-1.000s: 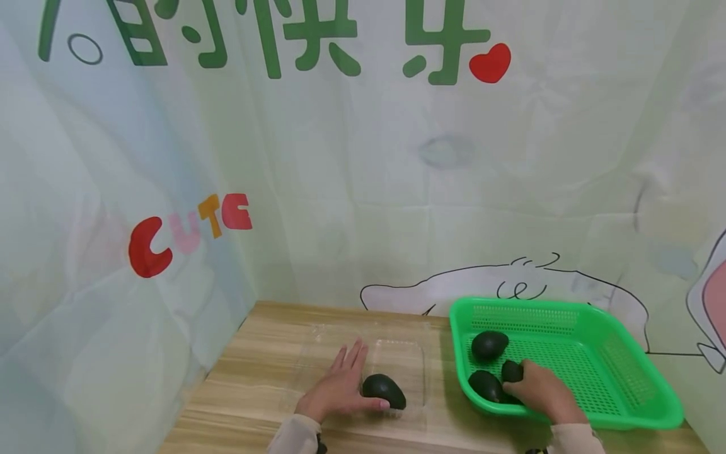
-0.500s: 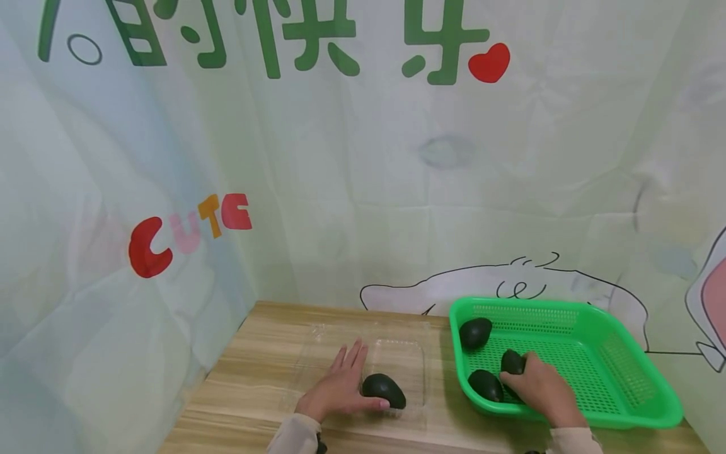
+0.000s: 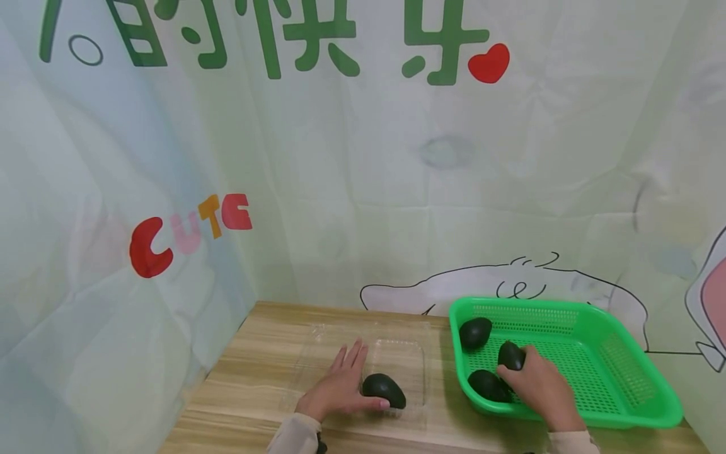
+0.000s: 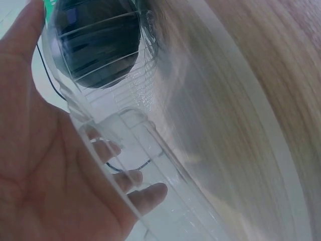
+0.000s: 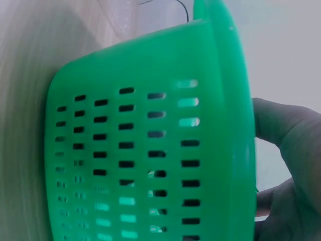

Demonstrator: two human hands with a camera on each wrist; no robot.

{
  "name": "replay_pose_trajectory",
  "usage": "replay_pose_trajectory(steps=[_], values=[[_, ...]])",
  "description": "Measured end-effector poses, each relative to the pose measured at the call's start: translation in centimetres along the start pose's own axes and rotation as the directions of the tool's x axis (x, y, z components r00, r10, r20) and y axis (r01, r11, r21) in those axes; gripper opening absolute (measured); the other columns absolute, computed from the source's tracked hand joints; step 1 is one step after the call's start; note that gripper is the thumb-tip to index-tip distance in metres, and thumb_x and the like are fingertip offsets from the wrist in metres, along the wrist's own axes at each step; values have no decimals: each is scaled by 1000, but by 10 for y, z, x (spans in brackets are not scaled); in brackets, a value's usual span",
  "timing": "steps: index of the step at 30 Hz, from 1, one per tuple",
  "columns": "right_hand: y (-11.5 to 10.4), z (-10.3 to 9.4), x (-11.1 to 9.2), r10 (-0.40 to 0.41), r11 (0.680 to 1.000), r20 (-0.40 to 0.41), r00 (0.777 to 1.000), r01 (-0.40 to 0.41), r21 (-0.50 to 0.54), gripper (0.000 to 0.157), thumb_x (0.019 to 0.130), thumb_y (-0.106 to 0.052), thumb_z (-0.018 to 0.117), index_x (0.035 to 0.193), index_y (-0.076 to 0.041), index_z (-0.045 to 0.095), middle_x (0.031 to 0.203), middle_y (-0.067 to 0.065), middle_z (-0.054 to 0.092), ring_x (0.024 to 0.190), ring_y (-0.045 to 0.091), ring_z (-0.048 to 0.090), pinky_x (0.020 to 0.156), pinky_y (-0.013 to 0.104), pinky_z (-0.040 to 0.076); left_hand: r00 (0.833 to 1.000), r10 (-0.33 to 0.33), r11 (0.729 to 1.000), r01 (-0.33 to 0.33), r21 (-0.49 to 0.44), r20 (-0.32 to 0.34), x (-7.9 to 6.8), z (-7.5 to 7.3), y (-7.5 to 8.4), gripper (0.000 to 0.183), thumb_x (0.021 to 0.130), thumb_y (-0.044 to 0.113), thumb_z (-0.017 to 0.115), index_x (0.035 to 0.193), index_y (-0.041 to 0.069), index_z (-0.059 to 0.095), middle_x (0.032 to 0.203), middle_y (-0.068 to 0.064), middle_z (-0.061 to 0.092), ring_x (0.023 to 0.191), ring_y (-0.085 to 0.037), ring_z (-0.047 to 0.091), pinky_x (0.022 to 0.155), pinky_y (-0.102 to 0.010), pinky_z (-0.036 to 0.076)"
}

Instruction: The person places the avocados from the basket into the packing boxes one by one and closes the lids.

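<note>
My left hand (image 3: 339,386) lies with straight fingers on a clear plastic clamshell box (image 3: 423,372). Its thumb is at the near edge of an avocado (image 3: 384,389), dark-skinned, in the box's right half. Through the transparent wall, the left wrist view shows that avocado (image 4: 100,45) and my fingertips. Inside a green plastic basket (image 3: 652,384), my right hand (image 3: 541,386) grips another dark avocado (image 3: 512,356) between thumb and fingers. Two more avocados (image 3: 475,333) (image 3: 489,386) lie at the basket's left side. The basket wall hides the held avocado in the right wrist view.
Box and basket stand side by side on a wood-grain table (image 3: 227,391), the basket to the right. A printed cloth backdrop (image 3: 351,189) hangs behind the table and along its left. Slots pierce the basket's wall (image 5: 150,125).
The avocado in my right hand has come up and slightly away from me. Another avocado has shifted to the basket's back left corner. My left hand has stayed put.
</note>
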State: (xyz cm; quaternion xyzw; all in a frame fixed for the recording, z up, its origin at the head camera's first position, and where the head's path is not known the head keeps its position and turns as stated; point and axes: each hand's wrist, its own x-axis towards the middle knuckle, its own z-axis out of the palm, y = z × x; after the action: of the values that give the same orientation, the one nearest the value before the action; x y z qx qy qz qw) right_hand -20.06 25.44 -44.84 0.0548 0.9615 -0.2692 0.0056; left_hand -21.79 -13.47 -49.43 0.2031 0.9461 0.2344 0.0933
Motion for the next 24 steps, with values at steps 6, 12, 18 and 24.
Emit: replay_pose_trajectory(steps=[6, 12, 18, 24], values=[[-6, -1, -1, -4, 1000, -12, 1000, 4, 15, 77, 88, -48, 69, 130, 13, 48, 95, 17, 66, 74, 24, 60, 55, 38, 44, 1000, -1, 1000, 1, -1, -3, 1, 1, -1, 127, 76, 75, 71, 160, -3, 17, 169, -23, 9, 153, -49, 9, 123, -59, 17], [-13, -3, -3, -19, 1000, -45, 999, 19, 12, 72, 87, -44, 69, 129, 12, 50, 98, 20, 67, 76, 25, 61, 55, 38, 45, 1000, -1, 1000, 1, 4, -5, 1, 0, 0, 127, 76, 75, 71, 160, -4, 17, 169, -23, 9, 153, -49, 10, 123, -59, 17], [-18, 0, -6, -62, 998, -91, 994, 65, 24, 69, 86, -41, 71, 126, 12, 52, 98, 20, 68, 76, 26, 62, 56, 38, 45, 1000, -1, 1000, 1, 5, -4, 1, 0, 0, 127, 76, 75, 71, 160, -3, 17, 168, -23, 9, 153, -50, 10, 123, -59, 17], [-25, 3, -6, -69, 997, -94, 993, 72, 28, 68, 86, -39, 71, 128, 12, 52, 96, 19, 68, 74, 25, 61, 54, 37, 44, 1000, 7, 1000, -7, 18, 0, 2, 1, -1, 126, 77, 76, 70, 160, -3, 17, 168, -23, 9, 153, -49, 9, 123, -59, 16]])
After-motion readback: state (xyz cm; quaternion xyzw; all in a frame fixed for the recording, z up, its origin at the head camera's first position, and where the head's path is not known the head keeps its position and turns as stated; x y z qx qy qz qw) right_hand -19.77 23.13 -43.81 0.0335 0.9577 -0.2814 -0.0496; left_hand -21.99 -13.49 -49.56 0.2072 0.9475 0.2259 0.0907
